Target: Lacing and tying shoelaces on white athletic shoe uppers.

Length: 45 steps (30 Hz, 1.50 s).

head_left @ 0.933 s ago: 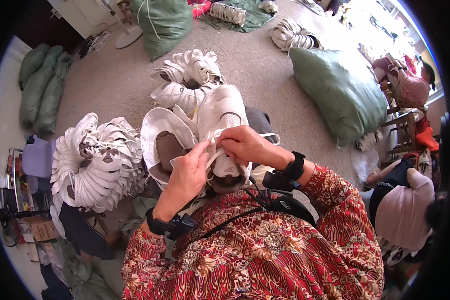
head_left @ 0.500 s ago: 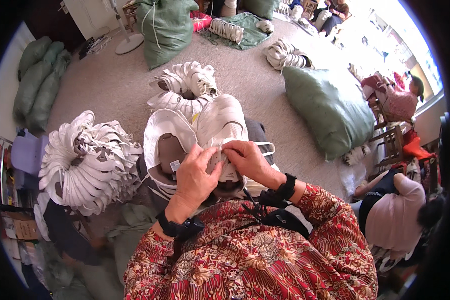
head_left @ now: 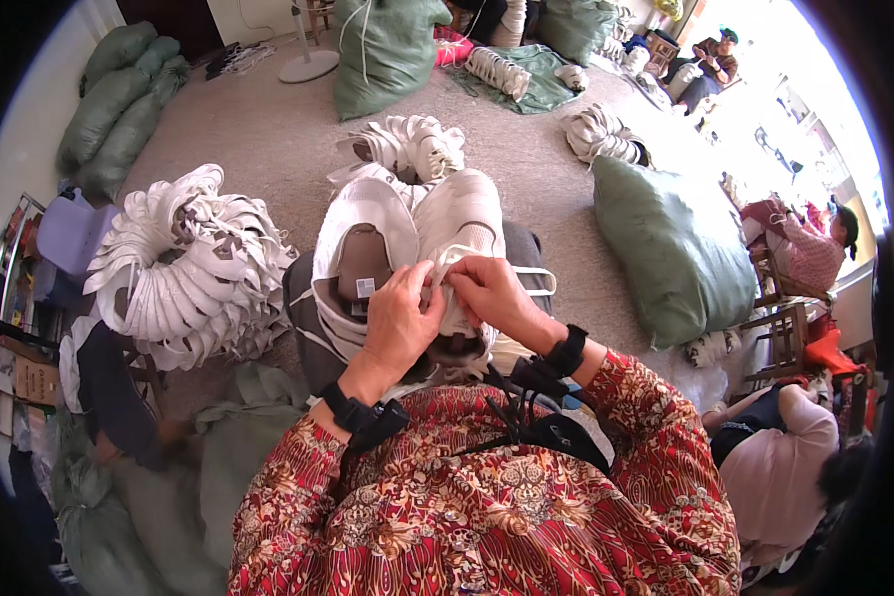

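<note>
A white shoe upper (head_left: pixel 464 207) lies across my lap, toe pointing away from me. My left hand (head_left: pixel 397 320) is closed in a pinch over its lacing area. From the other side my right hand (head_left: pixel 499 298) pinches at the same spot, and a pale shoelace (head_left: pixel 453 256) shows between the fingertips. How the lace runs under the fingers is hidden. A loop of white strap or lace sticks out just right of my right hand. Beside the left hand rests a second white upper (head_left: pixel 326 260), its brown lining and a small white label facing up.
Curled stacks of white uppers (head_left: pixel 184 283) stand on the floor to the left, with another stack (head_left: pixel 417 144) ahead. A stuffed green sack (head_left: pixel 670 248) lies at right. One person (head_left: pixel 780 457) bends close by at lower right; others sit farther back.
My view has shifted, so the surroundings sit further right and the left stack higher. Both hands stay at the lacing area, where a lace now shows more plainly between the fingertips.
</note>
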Each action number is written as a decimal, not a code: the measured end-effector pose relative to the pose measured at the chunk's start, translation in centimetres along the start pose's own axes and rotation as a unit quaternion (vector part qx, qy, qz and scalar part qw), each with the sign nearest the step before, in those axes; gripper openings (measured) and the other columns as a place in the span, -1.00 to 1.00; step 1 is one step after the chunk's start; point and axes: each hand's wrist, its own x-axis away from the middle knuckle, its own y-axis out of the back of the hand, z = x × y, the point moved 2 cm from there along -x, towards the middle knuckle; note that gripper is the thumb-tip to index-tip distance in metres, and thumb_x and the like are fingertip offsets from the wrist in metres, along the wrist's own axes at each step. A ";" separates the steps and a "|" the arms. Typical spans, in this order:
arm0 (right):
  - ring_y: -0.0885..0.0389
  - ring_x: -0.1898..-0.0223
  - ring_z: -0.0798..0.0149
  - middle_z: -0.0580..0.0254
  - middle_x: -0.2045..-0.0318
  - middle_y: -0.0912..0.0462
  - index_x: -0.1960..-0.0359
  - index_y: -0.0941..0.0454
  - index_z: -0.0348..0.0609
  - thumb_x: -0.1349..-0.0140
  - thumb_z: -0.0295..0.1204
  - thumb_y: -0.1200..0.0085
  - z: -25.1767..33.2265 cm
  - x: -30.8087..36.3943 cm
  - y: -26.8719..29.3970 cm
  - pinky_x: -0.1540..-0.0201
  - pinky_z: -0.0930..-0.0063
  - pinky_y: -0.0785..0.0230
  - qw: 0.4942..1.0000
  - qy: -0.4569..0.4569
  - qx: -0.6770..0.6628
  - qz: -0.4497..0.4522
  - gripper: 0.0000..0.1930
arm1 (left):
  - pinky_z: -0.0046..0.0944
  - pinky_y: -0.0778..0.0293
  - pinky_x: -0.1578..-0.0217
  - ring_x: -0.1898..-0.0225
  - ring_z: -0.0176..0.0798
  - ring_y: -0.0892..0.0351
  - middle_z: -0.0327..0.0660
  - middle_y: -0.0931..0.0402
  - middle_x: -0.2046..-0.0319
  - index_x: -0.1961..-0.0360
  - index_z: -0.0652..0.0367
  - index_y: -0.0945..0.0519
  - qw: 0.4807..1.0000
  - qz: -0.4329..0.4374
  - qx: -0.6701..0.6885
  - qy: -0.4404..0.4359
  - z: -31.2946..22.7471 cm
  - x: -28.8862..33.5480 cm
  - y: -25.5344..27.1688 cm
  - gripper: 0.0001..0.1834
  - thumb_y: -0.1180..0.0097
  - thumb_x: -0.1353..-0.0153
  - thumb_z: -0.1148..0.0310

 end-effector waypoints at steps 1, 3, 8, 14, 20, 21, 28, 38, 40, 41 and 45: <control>-0.57 0.65 0.42 0.20 0.60 -0.62 0.22 -0.65 -0.39 -0.35 -0.44 -0.08 0.1 -0.1 -0.2 0.59 0.45 -0.41 1.000 0.018 0.014 -0.009 -0.79 | -0.12 -0.57 0.31 0.35 0.07 -0.65 0.01 -0.61 0.31 0.04 0.30 -0.59 0.999 -0.012 -0.019 -0.031 -0.3 0.0 0.1 -0.69 -0.23 -0.18 0.50; -0.60 0.64 0.36 0.08 0.58 -0.67 0.25 -0.66 -0.41 -0.26 -0.45 -0.11 0.6 -0.4 -0.4 0.56 0.38 -0.44 0.999 0.032 0.036 -0.018 -0.78 | -0.08 -0.57 0.29 0.29 0.14 -0.66 0.06 -0.61 0.28 0.07 0.31 -0.60 0.996 -0.023 -0.047 -0.074 -0.5 -0.1 0.4 -0.76 -0.19 -0.23 0.51; -0.62 0.63 0.30 0.06 0.65 -0.62 0.33 -0.66 -0.38 -0.22 -0.41 -0.10 1.7 -0.6 -0.5 0.53 0.34 -0.46 0.991 0.054 0.110 -0.056 -0.77 | 0.01 -0.55 0.22 0.25 0.18 -0.64 0.05 -0.61 0.30 0.05 0.29 -0.58 0.997 -0.026 -0.039 -0.057 -0.6 0.0 0.2 -0.73 -0.17 -0.23 0.47; -0.43 0.64 0.48 0.33 0.66 -0.49 0.39 -0.59 -0.31 -0.25 -0.42 -0.10 -0.1 6.8 6.3 0.57 0.42 -0.33 0.983 0.029 0.181 0.020 -0.83 | -0.13 -0.61 0.37 0.40 0.01 -0.68 -0.05 -0.65 0.36 0.04 0.28 -0.58 0.999 -0.031 0.018 0.008 0.4 -0.1 1.0 -0.68 -0.26 -0.18 0.44; -0.54 0.75 0.40 0.31 0.76 -0.48 0.58 -0.50 -0.27 -0.19 -0.49 -0.04 -16.0 18.8 18.9 0.73 0.45 -0.37 0.937 -0.159 0.255 -0.177 -0.81 | -0.29 -0.57 0.43 0.51 -0.27 -0.62 -0.10 -0.67 0.35 -0.02 0.31 -0.57 0.998 -0.033 -0.023 -0.040 0.2 -0.1 0.5 -0.64 -0.27 -0.18 0.48; -0.54 0.76 0.39 0.29 0.75 -0.50 0.57 -0.52 -0.27 -0.19 -0.49 -0.04 -17.1 19.8 18.5 0.74 0.44 -0.37 0.936 -0.207 0.229 -0.167 -0.81 | -0.29 -0.57 0.42 0.49 -0.28 -0.63 -0.09 -0.66 0.34 -0.02 0.31 -0.56 0.998 -0.030 -0.036 -0.040 0.4 -0.2 0.6 -0.63 -0.26 -0.18 0.48; -0.60 0.37 -0.16 -0.06 0.45 -0.61 0.33 -0.55 -0.28 -0.19 -0.48 -0.12 -12.1 13.0 12.4 0.28 0.07 -0.45 0.931 0.061 0.346 -0.102 -0.89 | -0.26 -0.55 0.31 0.38 -0.19 -0.65 -0.06 -0.64 0.35 -0.01 0.25 -0.60 0.995 0.085 -0.023 -0.042 -0.3 -3.2 1.0 -0.71 -0.16 -0.26 0.47; -0.66 0.41 0.25 0.08 0.49 -0.66 0.29 -0.58 -0.33 -0.38 -0.29 -0.13 -1.1 5.0 4.5 0.30 0.29 -0.49 0.985 0.067 0.157 0.030 -0.73 | -0.42 -0.48 0.20 0.31 -0.50 -0.52 -0.30 -0.63 0.28 0.17 0.25 -0.65 0.943 0.217 0.241 0.073 -0.7 -3.2 2.5 -0.87 -0.15 -0.36 0.41; -0.60 0.53 0.30 0.14 0.60 -0.58 0.33 -0.59 -0.31 -0.37 -0.29 -0.14 -1.1 5.3 4.3 0.39 0.34 -0.45 0.996 0.014 0.083 0.029 -0.72 | -0.41 -0.46 0.15 0.27 -0.50 -0.50 -0.29 -0.61 0.22 0.23 0.23 -0.65 0.948 0.223 0.225 0.028 -0.9 -3.3 2.4 -0.90 -0.18 -0.34 0.42; -0.60 0.53 0.30 0.14 0.60 -0.58 0.33 -0.59 -0.31 -0.37 -0.29 -0.14 -1.4 5.3 4.2 0.39 0.34 -0.45 0.996 0.014 0.084 0.029 -0.72 | -0.40 -0.45 0.10 0.24 -0.50 -0.48 -0.28 -0.58 0.16 0.29 0.22 -0.64 0.951 0.228 0.207 -0.016 -1.1 -3.3 2.4 -0.92 -0.21 -0.31 0.43; -0.55 0.57 0.31 0.17 0.63 -0.54 0.40 -0.55 -0.31 -0.36 -0.31 -0.14 -1.9 5.4 3.9 0.43 0.32 -0.40 0.990 0.087 0.107 0.034 -0.72 | -0.38 -0.43 0.05 0.15 -0.50 -0.46 -0.26 -0.54 0.05 0.39 0.18 -0.62 0.879 0.243 0.400 0.090 -0.4 -3.8 2.5 -0.89 -0.25 -0.28 0.42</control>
